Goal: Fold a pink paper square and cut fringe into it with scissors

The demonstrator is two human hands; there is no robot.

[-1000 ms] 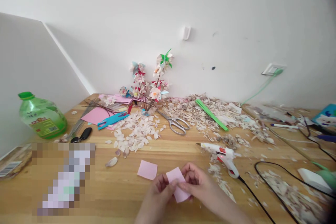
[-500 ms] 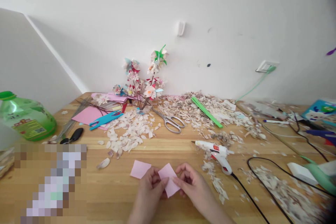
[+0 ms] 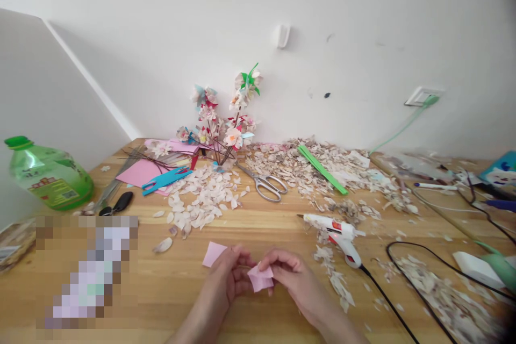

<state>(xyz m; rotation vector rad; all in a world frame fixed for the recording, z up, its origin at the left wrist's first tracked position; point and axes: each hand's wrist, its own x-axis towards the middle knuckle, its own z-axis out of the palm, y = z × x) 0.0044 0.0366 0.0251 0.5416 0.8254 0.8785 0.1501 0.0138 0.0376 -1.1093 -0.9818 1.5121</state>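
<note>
Shows left hand [image 3: 224, 281] and right hand [image 3: 291, 275] together at lower centre, fingertips pinching pink paper [image 3: 260, 278] from opposite sides, holding its creases shut; places spare pink square [image 3: 213, 253] just left, glue gun [image 3: 337, 229] right, within reach.

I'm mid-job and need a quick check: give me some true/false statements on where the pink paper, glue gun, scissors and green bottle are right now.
1. The left hand and the right hand both hold the pink paper piece. True.
2. The glue gun lies left of the hands. False: it lies on the table to their right.
3. A second pink square lies on the table beside the left hand. True.
4. The scissors are in the right hand. False: they lie farther back, near the paper flowers.
5. The green bottle sits at the table's far left. True.
</note>
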